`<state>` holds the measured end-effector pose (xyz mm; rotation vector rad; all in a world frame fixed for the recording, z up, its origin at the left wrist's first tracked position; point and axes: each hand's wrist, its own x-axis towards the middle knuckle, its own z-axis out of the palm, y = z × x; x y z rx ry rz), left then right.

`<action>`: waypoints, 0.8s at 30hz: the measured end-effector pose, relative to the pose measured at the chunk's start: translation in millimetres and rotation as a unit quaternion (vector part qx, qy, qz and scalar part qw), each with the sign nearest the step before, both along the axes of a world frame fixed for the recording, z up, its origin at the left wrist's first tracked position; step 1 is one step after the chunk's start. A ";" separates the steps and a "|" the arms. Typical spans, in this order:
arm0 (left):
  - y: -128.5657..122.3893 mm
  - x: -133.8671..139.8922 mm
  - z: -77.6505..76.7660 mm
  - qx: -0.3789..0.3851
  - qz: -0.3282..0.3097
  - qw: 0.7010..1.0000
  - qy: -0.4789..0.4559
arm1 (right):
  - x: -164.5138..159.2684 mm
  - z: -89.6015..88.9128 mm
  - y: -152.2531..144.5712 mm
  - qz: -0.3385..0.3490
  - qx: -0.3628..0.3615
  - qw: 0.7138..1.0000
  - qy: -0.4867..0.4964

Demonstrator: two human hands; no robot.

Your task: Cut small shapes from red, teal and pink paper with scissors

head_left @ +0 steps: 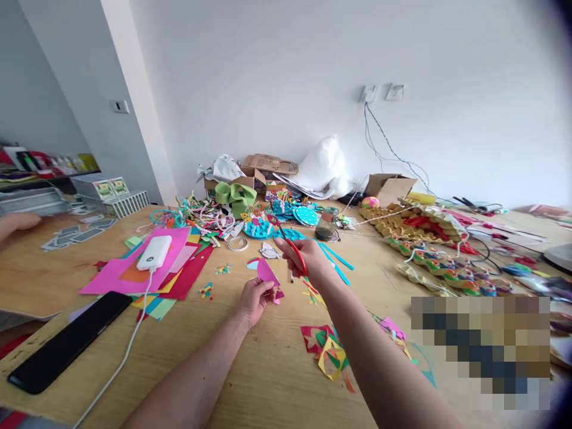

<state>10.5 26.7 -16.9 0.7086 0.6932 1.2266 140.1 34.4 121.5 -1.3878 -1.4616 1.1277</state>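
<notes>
Pinched in my left hand (258, 300) is a piece of pink paper (267, 272) with a curved cut edge. My right hand (304, 259) grips red-handled scissors (295, 249), their blades pointing up and away to the left, apart from the paper. Just beyond the paper lie a small white fish-shaped cutout (270, 251) and a blue-and-red paper piece (252, 263). Small heaps of coloured paper bits (206, 291) are on the table left of my left hand. Colourful paper scraps (330, 351) lie beneath my right forearm.
Stacked coloured paper (192, 277) carries a white power bank (154, 252) with a cable, beside a black phone (71, 339). Craft pieces, a glass jar (326, 224) and boxes (388, 187) line the back. Painted egg cartons (447, 256) sit right. Another person's hand (22, 221) is far left.
</notes>
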 end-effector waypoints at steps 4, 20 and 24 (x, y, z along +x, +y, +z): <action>-2.4 1.7 1.3 -0.006 -0.005 1.000 0.020 | 25.5 -44.7 -30.4 0.007 -0.068 0.998 0.007; -8.4 4.9 6.1 0.002 -0.003 0.997 0.080 | 35.4 -106.9 -63.7 0.079 -0.170 0.981 -0.057; -8.2 5.3 4.7 0.004 -0.015 0.996 0.084 | 36.0 -107.8 -64.6 0.074 -0.172 0.981 -0.054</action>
